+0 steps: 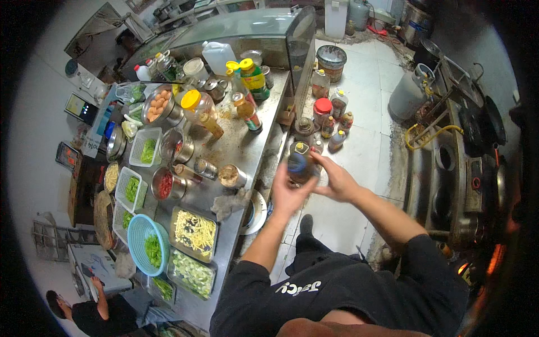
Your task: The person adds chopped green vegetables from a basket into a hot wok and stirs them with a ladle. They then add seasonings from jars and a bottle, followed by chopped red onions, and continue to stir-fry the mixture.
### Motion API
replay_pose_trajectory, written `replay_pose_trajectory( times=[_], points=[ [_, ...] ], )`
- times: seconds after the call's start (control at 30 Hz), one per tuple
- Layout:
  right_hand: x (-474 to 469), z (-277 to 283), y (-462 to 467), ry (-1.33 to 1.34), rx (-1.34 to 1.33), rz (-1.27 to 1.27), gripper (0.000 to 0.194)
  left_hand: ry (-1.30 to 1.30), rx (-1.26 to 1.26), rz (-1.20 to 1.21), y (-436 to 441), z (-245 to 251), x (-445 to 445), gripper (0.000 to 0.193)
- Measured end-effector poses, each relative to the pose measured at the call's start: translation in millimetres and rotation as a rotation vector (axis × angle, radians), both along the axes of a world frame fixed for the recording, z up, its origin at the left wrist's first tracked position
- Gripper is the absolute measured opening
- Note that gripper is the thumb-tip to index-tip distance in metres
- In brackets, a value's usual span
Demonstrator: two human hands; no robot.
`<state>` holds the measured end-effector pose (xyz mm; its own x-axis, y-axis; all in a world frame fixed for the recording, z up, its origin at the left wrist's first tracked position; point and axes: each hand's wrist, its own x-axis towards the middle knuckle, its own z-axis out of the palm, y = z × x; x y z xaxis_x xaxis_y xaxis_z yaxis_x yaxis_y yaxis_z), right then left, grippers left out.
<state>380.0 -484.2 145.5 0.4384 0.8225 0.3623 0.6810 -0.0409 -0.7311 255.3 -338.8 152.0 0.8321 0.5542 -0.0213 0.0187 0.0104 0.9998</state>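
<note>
A dark bottle [298,166] with a blurred blue patch is between my hands, above the floor beside the steel counter. My left hand [289,194] cups its left side and lower part, thumb across the front. My right hand [339,179] curves around its right side, the forefinger near a small red spot. Motion blur hides whether the right fingers press on the bottle. Just above the blue patch shows a yellow cap [300,146]; whether it belongs to this bottle or to a jug behind is unclear.
Bottles and a red-lidded jar [323,107] stand on the floor ahead. On the left, the steel counter [269,126] carries sauce bottles, eggs [159,104], and a blue basket [147,244] of cut greens. A gas cylinder [410,92] and stove [442,181] are right. Another person [99,309] works lower left.
</note>
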Motion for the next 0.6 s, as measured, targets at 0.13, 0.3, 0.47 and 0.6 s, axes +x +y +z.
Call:
replay_pose_trajectory(
  times=[0.13, 0.3, 0.47, 0.6],
  points=[
    [45, -19, 109, 0.143, -0.109, -0.018, 0.086, -0.009, 0.225, 0.384, 140, -32, 4, 0.072],
    [97, -64, 234, 0.22, -0.171, -0.166, 0.094, 0.246, 0.489, 0.592, 250, -39, 24, 0.079],
    [100, -101, 311, 0.317, -0.129, -0.278, 0.106, 0.26, 0.453, 0.557, 316, -92, 41, 0.066],
    [87, -84, 326, 0.469, 0.01, -0.128, 0.1, 0.304, 0.558, 0.51, 329, -94, 46, 0.067]
  ],
)
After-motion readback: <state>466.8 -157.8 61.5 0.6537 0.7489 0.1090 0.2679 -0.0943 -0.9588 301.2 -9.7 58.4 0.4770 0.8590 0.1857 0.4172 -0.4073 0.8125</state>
